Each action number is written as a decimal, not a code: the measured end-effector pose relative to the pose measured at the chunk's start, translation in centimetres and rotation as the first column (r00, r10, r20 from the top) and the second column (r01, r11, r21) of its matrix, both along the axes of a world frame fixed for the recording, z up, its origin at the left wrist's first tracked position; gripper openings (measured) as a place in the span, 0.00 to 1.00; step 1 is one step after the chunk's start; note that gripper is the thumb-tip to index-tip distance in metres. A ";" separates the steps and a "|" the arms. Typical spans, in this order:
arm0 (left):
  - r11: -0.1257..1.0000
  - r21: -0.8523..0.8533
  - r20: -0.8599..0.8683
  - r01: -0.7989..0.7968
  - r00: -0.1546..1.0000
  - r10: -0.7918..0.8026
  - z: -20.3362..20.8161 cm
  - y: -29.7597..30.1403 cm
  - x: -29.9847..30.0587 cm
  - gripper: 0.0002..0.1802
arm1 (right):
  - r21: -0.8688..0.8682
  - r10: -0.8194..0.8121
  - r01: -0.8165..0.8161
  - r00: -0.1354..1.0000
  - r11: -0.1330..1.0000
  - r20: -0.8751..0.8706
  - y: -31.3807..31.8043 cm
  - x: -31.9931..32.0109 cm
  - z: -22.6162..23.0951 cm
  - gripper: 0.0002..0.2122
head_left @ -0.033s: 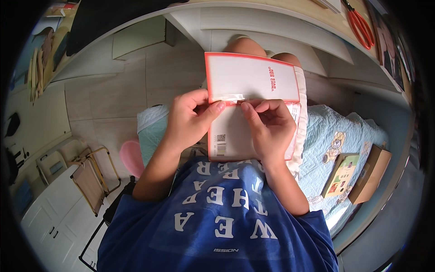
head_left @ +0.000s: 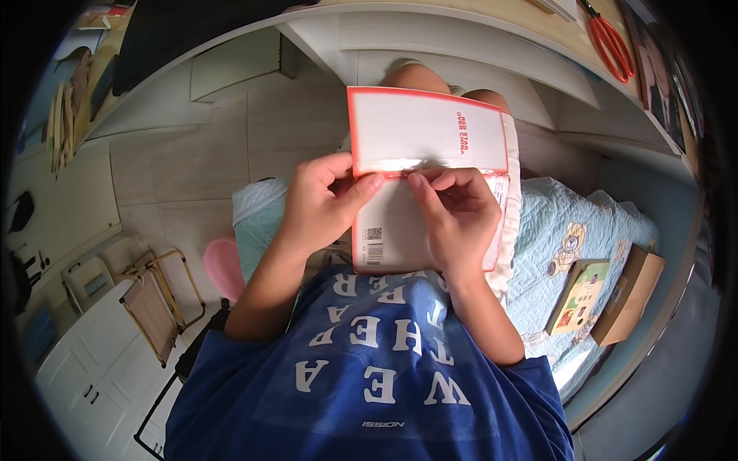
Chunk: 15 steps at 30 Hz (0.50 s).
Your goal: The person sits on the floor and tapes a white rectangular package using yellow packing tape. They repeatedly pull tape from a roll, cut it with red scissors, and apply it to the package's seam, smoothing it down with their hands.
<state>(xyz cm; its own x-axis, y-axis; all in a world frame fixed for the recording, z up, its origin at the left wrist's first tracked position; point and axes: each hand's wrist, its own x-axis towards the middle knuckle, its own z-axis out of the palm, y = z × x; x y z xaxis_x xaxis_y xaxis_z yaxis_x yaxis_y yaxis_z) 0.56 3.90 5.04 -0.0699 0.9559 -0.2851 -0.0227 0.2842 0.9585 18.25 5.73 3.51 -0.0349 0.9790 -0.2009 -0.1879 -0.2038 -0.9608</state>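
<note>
A white book cover with red borders (head_left: 427,127) lies opened out over my lap, its fold running crosswise between an upper panel and a lower panel with a barcode. A shiny clear strip, like tape (head_left: 400,164), runs along the fold. My left hand (head_left: 323,200) grips the book's left edge at the fold, thumb on top and fingers behind. My right hand (head_left: 460,215) is closed, its thumb tip at the middle of the fold and its index finger bent beside it. What lies between the right fingertips is too small to make out.
Ahead is a desk edge (head_left: 338,17), with red-handled scissors (head_left: 611,46) at the right. A quilted blue bed cover (head_left: 538,223) on the right bears a picture book (head_left: 580,296) and a cardboard box (head_left: 630,296). Left are a folding chair (head_left: 161,307) and a pink basin (head_left: 223,267).
The upper panel of the cover has shifted very slightly and the shine along the fold looks different. Both hands stay nearly in place.
</note>
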 end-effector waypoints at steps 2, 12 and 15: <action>0.997 -0.034 -0.051 0.067 0.996 -0.069 -0.1 0.2 -0.2 0.10 | -0.010 0.001 -0.002 1.000 1.000 -0.029 0.0 0.0 -0.3 0.08; 0.996 -0.080 -0.151 0.032 0.988 -0.044 -0.1 0.3 0.5 0.09 | 0.149 -0.008 -0.018 0.985 0.989 0.173 0.0 0.2 0.0 0.08; 0.999 -0.039 -0.178 0.012 0.984 -0.019 0.3 0.4 1.1 0.09 | 0.262 -0.039 -0.049 0.946 0.964 0.321 0.2 0.4 0.3 0.08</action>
